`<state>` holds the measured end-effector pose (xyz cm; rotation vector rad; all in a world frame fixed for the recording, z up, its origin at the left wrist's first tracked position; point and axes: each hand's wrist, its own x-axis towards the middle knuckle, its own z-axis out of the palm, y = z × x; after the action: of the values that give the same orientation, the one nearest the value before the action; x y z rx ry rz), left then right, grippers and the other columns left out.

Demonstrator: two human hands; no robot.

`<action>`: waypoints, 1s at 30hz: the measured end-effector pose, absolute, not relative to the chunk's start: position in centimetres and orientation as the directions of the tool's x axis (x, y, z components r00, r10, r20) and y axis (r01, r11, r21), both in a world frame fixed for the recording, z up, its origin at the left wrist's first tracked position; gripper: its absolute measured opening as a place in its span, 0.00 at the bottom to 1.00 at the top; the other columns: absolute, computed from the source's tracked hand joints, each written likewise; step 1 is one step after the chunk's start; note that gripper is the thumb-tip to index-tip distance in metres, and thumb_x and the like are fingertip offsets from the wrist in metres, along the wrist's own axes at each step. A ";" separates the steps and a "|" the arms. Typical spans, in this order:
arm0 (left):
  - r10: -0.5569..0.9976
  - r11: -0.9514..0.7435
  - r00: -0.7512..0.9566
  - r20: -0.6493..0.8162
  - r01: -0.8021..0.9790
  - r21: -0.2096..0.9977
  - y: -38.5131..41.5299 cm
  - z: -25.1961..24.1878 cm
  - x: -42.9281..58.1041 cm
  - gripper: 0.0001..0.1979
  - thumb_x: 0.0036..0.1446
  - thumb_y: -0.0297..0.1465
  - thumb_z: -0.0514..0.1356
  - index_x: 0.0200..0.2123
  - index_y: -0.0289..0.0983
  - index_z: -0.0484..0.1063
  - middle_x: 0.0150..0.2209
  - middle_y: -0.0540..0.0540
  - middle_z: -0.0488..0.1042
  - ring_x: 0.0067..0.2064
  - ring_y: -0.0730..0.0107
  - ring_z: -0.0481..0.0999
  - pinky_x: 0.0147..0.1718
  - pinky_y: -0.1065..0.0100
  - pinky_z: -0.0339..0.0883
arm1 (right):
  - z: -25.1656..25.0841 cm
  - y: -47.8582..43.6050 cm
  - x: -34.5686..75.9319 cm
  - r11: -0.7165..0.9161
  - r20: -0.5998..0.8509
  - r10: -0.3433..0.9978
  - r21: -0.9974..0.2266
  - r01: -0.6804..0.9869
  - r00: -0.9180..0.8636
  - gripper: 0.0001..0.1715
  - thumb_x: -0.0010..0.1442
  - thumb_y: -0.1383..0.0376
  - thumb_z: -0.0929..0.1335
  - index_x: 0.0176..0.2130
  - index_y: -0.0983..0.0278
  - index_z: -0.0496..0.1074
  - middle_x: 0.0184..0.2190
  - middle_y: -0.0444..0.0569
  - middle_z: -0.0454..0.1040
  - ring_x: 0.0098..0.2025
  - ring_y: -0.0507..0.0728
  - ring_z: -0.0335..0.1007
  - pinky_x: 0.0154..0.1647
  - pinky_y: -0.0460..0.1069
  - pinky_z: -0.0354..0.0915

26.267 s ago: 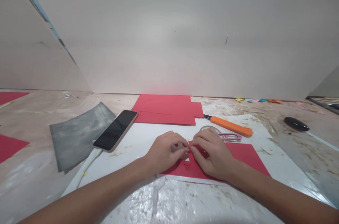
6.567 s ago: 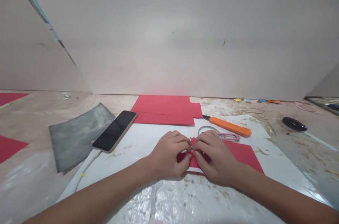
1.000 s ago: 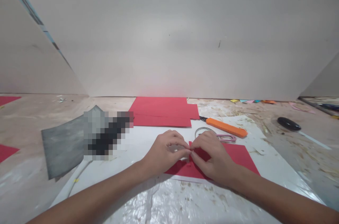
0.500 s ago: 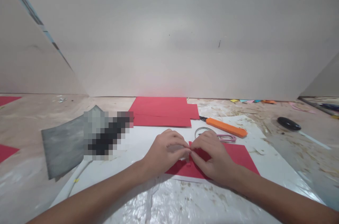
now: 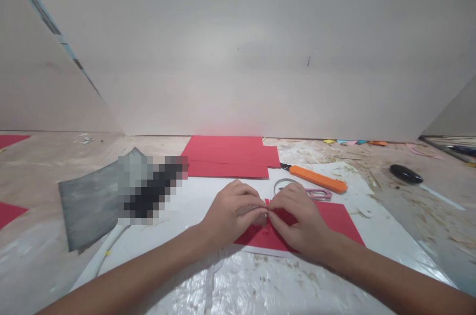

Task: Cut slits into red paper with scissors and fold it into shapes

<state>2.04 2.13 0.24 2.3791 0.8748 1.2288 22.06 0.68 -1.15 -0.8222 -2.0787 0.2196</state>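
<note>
My left hand (image 5: pixel 236 211) and my right hand (image 5: pixel 299 218) meet fingertip to fingertip over a red paper sheet (image 5: pixel 336 223). Between their pinched thumbs and fingers is a small, narrow red paper strip (image 5: pixel 267 202), mostly hidden by the fingers. The red sheet lies flat on a white board, and both hands cover part of it. Just beyond my right hand are a pink-handled cutter (image 5: pixel 323 194) and a thin metal ring (image 5: pixel 277 186). An orange utility knife (image 5: pixel 318 178) lies farther back.
Red paper sheets (image 5: pixel 226 156) are stacked against the back wall. A grey sheet (image 5: pixel 89 201) and a blurred-out dark object (image 5: pixel 156 191) lie at left. On the right sits a shiny black oval object (image 5: pixel 406 174). Coloured scraps (image 5: pixel 349 143) line the wall's foot.
Both hands stay in nearly the same place. The left fingers have closed slightly, and a little more of the red strip shows between the fingertips.
</note>
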 end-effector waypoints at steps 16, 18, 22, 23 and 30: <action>0.357 -0.881 0.488 0.797 0.459 0.113 2.4 0.0 2.0 0.04 0.58 0.26 0.64 0.37 0.39 0.75 0.33 0.48 0.79 0.31 0.70 0.69 0.32 0.66 0.63 | -1.0 0.7 22.1 0.776 0.691 0.611 -0.429 0.462 -0.386 0.06 0.60 0.72 0.67 0.33 0.61 0.70 0.28 0.44 0.73 0.34 0.56 0.64 0.39 0.55 0.59; 0.318 -0.885 0.460 0.829 0.457 0.085 2.3 0.0 2.0 0.04 0.57 0.27 0.65 0.36 0.39 0.74 0.32 0.50 0.79 0.31 0.71 0.69 0.32 0.67 0.62 | -0.9 0.7 22.0 0.780 0.692 0.607 -0.426 0.459 -0.390 0.07 0.60 0.73 0.67 0.33 0.61 0.70 0.28 0.44 0.72 0.34 0.56 0.63 0.39 0.54 0.59; 0.313 -0.882 0.472 0.824 0.467 0.067 2.3 0.1 2.0 0.01 0.59 0.29 0.63 0.35 0.40 0.75 0.32 0.51 0.81 0.30 0.71 0.69 0.32 0.67 0.62 | -0.8 0.6 22.0 0.778 0.692 0.609 -0.425 0.463 -0.388 0.07 0.60 0.73 0.66 0.33 0.61 0.70 0.28 0.44 0.72 0.34 0.56 0.63 0.39 0.54 0.60; 0.330 -0.879 0.480 0.813 0.471 0.079 2.3 0.1 2.0 0.01 0.59 0.30 0.63 0.35 0.40 0.76 0.32 0.51 0.81 0.30 0.71 0.69 0.32 0.66 0.62 | -0.7 0.5 22.0 0.776 0.691 0.611 -0.428 0.464 -0.385 0.07 0.60 0.73 0.66 0.33 0.60 0.70 0.27 0.44 0.72 0.33 0.56 0.63 0.39 0.54 0.60; 0.407 -0.875 0.486 0.773 0.451 0.177 2.2 0.1 2.2 0.03 0.60 0.31 0.63 0.34 0.41 0.77 0.31 0.52 0.82 0.30 0.70 0.69 0.32 0.66 0.63 | -0.8 0.5 22.0 0.781 0.703 0.600 -0.409 0.473 -0.382 0.08 0.60 0.73 0.66 0.33 0.60 0.72 0.27 0.45 0.73 0.34 0.57 0.65 0.39 0.55 0.61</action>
<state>2.15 2.20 0.06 2.7510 0.7950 1.4089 22.02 0.54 -0.82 -0.7996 -2.0463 0.1735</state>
